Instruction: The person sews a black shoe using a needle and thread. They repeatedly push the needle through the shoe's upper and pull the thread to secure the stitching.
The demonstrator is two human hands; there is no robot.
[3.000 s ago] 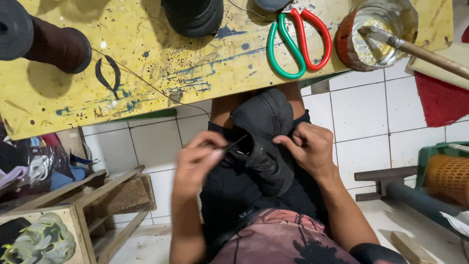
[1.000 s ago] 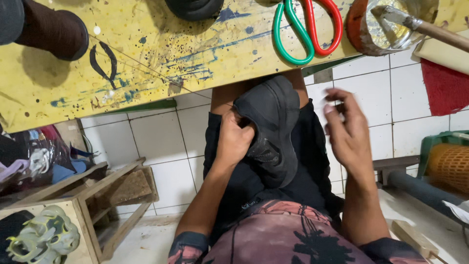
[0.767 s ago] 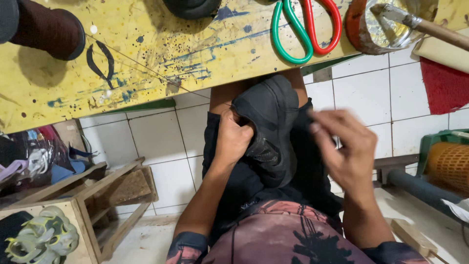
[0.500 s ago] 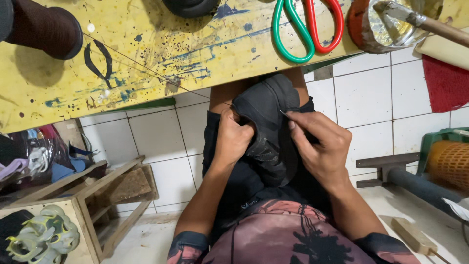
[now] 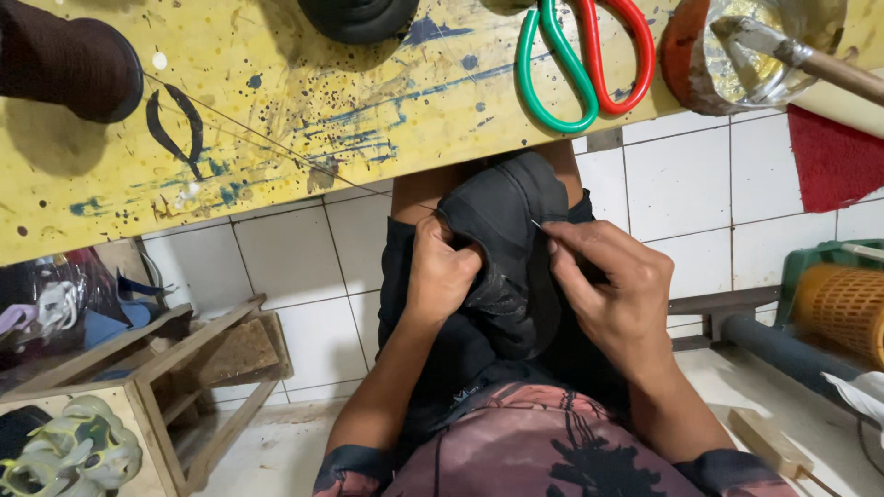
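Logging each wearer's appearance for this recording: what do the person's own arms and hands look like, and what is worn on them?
Both hands, the left hand and the right hand, are bare: no gloves, rings or watch visible. The forearms are uncovered too. Short dark sleeve cuffs show near the bottom edge, one on the left arm and one on the right arm, belonging to a reddish patterned shirt with dark print.

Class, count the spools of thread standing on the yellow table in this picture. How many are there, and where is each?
2. A brown spool stands at the table's left end; a black spool stands at the top middle, cut off by the frame. More may lie out of view.
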